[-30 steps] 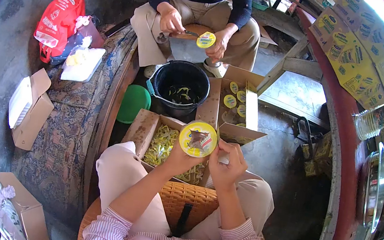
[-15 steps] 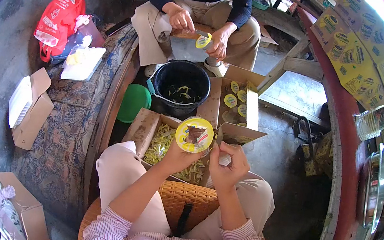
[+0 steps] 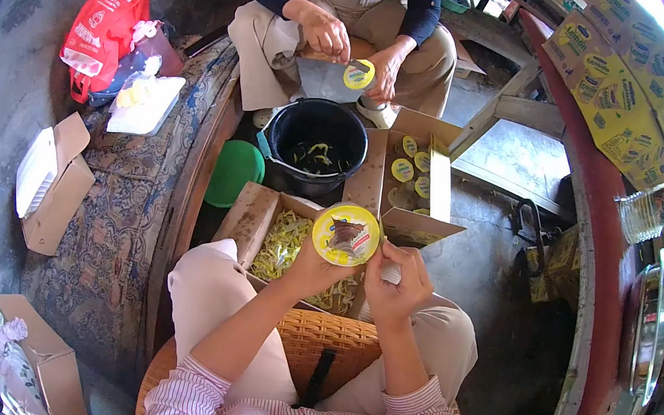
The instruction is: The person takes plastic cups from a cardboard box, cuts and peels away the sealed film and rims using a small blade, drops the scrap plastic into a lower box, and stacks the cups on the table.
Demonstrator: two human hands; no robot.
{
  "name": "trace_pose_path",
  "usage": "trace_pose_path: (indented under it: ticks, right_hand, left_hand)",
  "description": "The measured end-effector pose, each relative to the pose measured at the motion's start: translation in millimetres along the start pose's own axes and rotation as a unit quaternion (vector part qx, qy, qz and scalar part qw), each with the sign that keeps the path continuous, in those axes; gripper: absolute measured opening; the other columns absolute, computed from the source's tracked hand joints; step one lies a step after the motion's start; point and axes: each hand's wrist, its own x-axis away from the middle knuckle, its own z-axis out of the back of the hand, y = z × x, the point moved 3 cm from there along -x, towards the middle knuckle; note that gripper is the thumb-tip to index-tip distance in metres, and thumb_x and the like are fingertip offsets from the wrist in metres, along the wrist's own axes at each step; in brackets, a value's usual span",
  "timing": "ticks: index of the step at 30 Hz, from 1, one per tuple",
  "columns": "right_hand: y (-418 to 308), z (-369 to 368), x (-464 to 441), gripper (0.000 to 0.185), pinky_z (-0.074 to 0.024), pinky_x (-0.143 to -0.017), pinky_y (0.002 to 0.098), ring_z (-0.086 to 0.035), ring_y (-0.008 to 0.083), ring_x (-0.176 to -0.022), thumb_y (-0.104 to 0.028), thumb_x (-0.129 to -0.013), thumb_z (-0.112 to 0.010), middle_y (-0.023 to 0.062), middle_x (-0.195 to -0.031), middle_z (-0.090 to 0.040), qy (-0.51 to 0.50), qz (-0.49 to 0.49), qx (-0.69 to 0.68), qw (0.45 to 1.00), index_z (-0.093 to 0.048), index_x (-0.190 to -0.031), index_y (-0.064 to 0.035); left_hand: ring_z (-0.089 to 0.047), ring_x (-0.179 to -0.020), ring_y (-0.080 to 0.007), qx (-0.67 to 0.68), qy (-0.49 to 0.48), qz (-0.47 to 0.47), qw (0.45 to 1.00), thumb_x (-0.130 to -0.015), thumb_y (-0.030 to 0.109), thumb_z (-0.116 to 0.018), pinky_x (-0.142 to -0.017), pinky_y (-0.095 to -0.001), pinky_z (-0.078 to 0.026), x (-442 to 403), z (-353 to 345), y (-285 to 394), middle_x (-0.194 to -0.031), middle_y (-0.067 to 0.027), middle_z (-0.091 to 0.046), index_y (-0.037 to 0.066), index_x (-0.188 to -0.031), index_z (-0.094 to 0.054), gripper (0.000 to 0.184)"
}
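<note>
My left hand (image 3: 321,272) is closed around a plastic cup, whose yellow printed lid (image 3: 347,236) faces up toward me. A brown patch with a jagged outline shows in the middle of the lid. At the cup's right rim, my right hand (image 3: 398,283) is pinched shut on a thin knife-like blade, now mostly hidden by the fingers and cup. Something white and ribbed shows beside the right fingers. Under both hands stands a cardboard box (image 3: 250,217) holding many thin yellow strips (image 3: 284,243).
Opposite, a co-worker's hands (image 3: 326,37) hold another yellow-lidded cup (image 3: 358,74). Between us stand a black bucket (image 3: 308,177) with strips inside, a green lid (image 3: 236,175), and an open carton (image 3: 447,181) of yellow-lidded cups. A red wooden beam (image 3: 592,270) runs along the right.
The cup in my left hand has shifted slightly right and tilted. My right fingers have come against its rim, and the blade shows less. The co-worker's cup has moved slightly.
</note>
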Motion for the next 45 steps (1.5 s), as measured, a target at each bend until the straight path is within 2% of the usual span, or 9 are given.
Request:
trace_pose_path:
  ticks: [13,19,25,28,31,34,38,41,45]
  right_hand:
    - [3.1,4.6,-7.1,0.015,-0.0472,-0.055,0.0251,-0.061,0.0194,-0.061,0.008,-0.065,-0.064,0.0131,-0.072,-0.062,-0.021,-0.031,-0.027,0.999,-0.060,-0.078,0.0001]
    - [3.8,5.8,-4.1,0.014,-0.0466,-0.054,0.0243,-0.061,0.0192,-0.061,0.007,-0.065,-0.065,0.0131,-0.071,-0.062,-0.020,-0.032,-0.046,0.998,-0.059,-0.076,0.0004]
    - [0.4,1.5,-4.3,0.014,-0.0464,-0.054,0.0241,-0.061,0.0192,-0.060,0.008,-0.065,-0.064,0.0129,-0.070,-0.061,-0.019,-0.028,-0.038,0.999,-0.059,-0.076,0.0006]
    - [5.7,3.2,-4.6,0.015,-0.0447,-0.054,0.0233,-0.059,0.0154,-0.059,0.007,-0.063,-0.066,0.0097,-0.067,-0.060,-0.013,-0.032,-0.037,0.999,-0.060,-0.075,0.0008]
    - [6.1,4.8,-5.2,0.014,-0.0441,-0.054,0.0231,-0.058,0.0147,-0.058,0.007,-0.064,-0.066,0.0095,-0.067,-0.060,-0.001,-0.030,-0.048,0.998,-0.060,-0.075,0.0004]
    - [7.0,6.3,-3.3,0.014,-0.0465,-0.055,0.0255,-0.061,0.0209,-0.060,0.008,-0.064,-0.064,0.0135,-0.070,-0.061,-0.010,-0.038,-0.046,0.998,-0.058,-0.075,0.0016]
    - [1.6,4.5,-2.3,0.014,-0.0463,-0.055,0.0255,-0.060,0.0211,-0.060,0.007,-0.064,-0.065,0.0131,-0.070,-0.061,-0.017,-0.029,-0.055,0.998,-0.058,-0.075,0.0009]
    - [-0.7,2.4,-1.1,0.015,-0.0463,-0.055,0.0257,-0.060,0.0212,-0.060,0.008,-0.064,-0.065,0.0129,-0.069,-0.061,-0.021,-0.030,-0.049,0.998,-0.058,-0.075,0.0004]
    - [0.6,1.4,-1.3,0.016,-0.0465,-0.055,0.0262,-0.060,0.0220,-0.060,0.008,-0.063,-0.064,0.0127,-0.070,-0.061,-0.014,-0.021,-0.030,0.999,-0.058,-0.076,-0.0001]
  left_hand:
    - [-0.050,-0.102,-0.0150,0.014,-0.054,0.025,0.998,-0.066,0.001,-0.067,-0.090,-0.0297,-0.040,3.3,1.5,-5.8,-0.112,-0.0078,-0.050,0.004,-0.118,-0.039,0.059]
    - [-0.049,-0.102,-0.0144,0.028,-0.018,0.035,0.999,-0.066,0.002,-0.068,-0.090,-0.0289,-0.039,1.0,8.6,3.6,-0.112,-0.0073,-0.050,0.004,-0.119,-0.038,0.061]
    - [-0.052,-0.102,-0.0155,-0.019,-0.035,0.019,0.999,-0.065,0.002,-0.068,-0.088,-0.0284,-0.041,1.6,7.2,5.3,-0.110,-0.0083,-0.052,0.003,-0.119,-0.039,0.061]
    - [-0.052,-0.101,-0.0158,-0.017,-0.062,0.009,0.998,-0.064,0.003,-0.069,-0.088,-0.0283,-0.041,1.9,2.3,5.3,-0.111,-0.0085,-0.052,0.003,-0.119,-0.039,0.062]
    - [-0.051,-0.102,-0.0154,0.015,-0.054,0.040,0.998,-0.065,0.003,-0.069,-0.088,-0.0282,-0.041,5.0,2.2,-2.8,-0.111,-0.0080,-0.051,0.003,-0.119,-0.039,0.062]
    - [-0.051,-0.102,-0.0150,-0.011,-0.051,0.036,0.998,-0.066,0.002,-0.068,-0.088,-0.0283,-0.041,1.9,5.0,2.1,-0.111,-0.0077,-0.052,0.003,-0.119,-0.038,0.061]
    - [-0.052,-0.101,-0.0145,0.021,-0.020,0.010,1.000,-0.068,0.002,-0.067,-0.088,-0.0284,-0.042,-0.1,8.2,7.0,-0.110,-0.0077,-0.053,0.002,-0.118,-0.039,0.058]
    - [-0.052,-0.101,-0.0145,0.002,-0.014,0.026,1.000,-0.068,0.003,-0.068,-0.088,-0.0284,-0.041,0.6,7.8,8.1,-0.109,-0.0076,-0.053,0.002,-0.117,-0.041,0.056]
    - [-0.052,-0.101,-0.0148,-0.023,-0.020,-0.004,1.000,-0.068,0.003,-0.069,-0.088,-0.0284,-0.042,-1.7,4.9,10.2,-0.109,-0.0078,-0.053,0.002,-0.116,-0.042,0.055]
